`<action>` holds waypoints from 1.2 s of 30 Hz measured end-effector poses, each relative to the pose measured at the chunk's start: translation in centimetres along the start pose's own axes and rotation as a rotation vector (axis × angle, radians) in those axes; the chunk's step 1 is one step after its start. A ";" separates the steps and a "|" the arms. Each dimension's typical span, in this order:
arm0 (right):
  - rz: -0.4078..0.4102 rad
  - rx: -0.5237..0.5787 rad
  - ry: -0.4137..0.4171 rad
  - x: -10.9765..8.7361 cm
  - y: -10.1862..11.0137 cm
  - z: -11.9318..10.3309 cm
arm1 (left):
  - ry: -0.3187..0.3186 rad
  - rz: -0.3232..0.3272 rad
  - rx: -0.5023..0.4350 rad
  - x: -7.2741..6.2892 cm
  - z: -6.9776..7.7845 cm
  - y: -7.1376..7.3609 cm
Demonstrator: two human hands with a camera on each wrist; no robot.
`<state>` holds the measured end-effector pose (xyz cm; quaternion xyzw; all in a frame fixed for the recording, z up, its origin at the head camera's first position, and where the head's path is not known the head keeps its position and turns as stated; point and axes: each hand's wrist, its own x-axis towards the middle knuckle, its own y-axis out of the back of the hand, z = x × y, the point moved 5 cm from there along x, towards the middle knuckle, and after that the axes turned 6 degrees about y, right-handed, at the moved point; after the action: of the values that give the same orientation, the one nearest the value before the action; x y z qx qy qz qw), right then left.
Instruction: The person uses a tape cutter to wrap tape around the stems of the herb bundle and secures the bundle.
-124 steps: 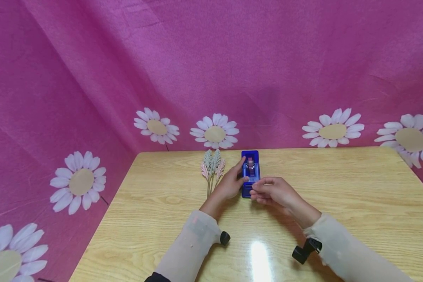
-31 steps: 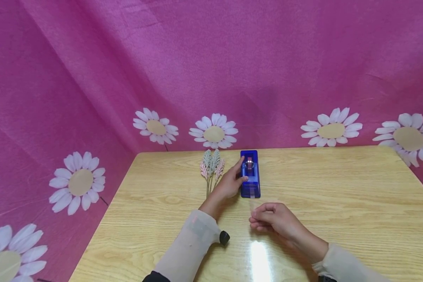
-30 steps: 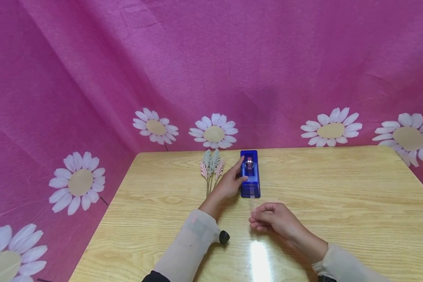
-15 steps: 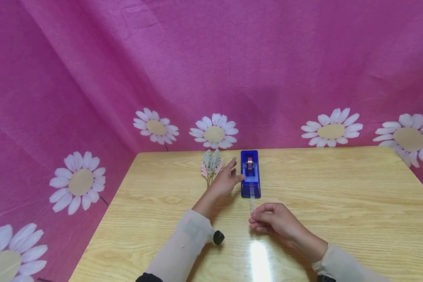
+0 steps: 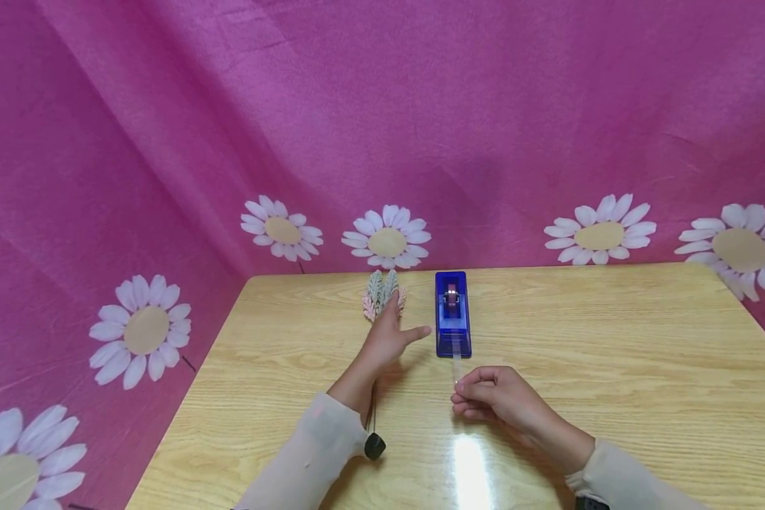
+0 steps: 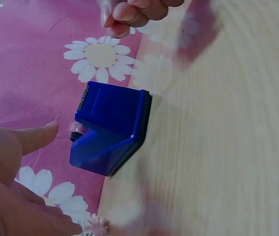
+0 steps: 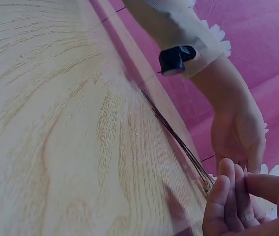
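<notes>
My right hand (image 5: 494, 397) pinches the end of a clear tape strip (image 5: 457, 367) between thumb and fingertips. The strip runs back to a blue tape dispenser (image 5: 444, 344), which stands near the table's far edge. My left hand (image 5: 382, 343) is apart from the dispenser, on its left, with thumb spread and fingers extended. It is over a bunch of artificial flowers (image 5: 374, 292) with pale green and pink heads and partly hides them. Their thin stems (image 7: 178, 142) appear in the right wrist view. In the left wrist view the dispenser's toothed cutter (image 6: 83, 97) shows.
The wooden table (image 5: 612, 340) meets a pink cloth (image 5: 484, 127) printed with white daisies at its back and left. A bright light reflection lies on the table near the front. Small black cameras (image 5: 375, 446) are strapped to the wrists.
The right hand has drawn the tape out toward the front, then stayed still. The left hand has let go of the dispenser and moved left over the flowers.
</notes>
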<state>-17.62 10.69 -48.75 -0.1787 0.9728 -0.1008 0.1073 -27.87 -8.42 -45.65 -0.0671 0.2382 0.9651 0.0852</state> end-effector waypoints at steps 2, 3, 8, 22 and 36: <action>0.001 0.005 -0.002 0.0 0.0 0.0 | 0.007 0.014 0.003 -0.4 -0.2 0.4; 0.001 0.005 -0.001 0.0 0.0 0.0 | 0.008 0.021 0.007 -0.5 -0.4 0.6; -0.001 0.002 0.004 0.0 0.0 0.0 | 0.027 0.046 0.015 -1.1 -1.1 1.3; 0.003 0.024 0.009 -0.1 0.1 0.0 | 0.049 0.062 -0.092 -3.1 -3.3 2.3; -0.008 0.026 0.011 0.0 0.0 0.0 | 0.110 0.023 -0.205 -4.9 -6.1 2.5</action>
<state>-17.61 10.70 -48.73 -0.1805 0.9713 -0.1147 0.1040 -23.06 -14.12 -49.09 -0.1253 0.1435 0.9802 0.0536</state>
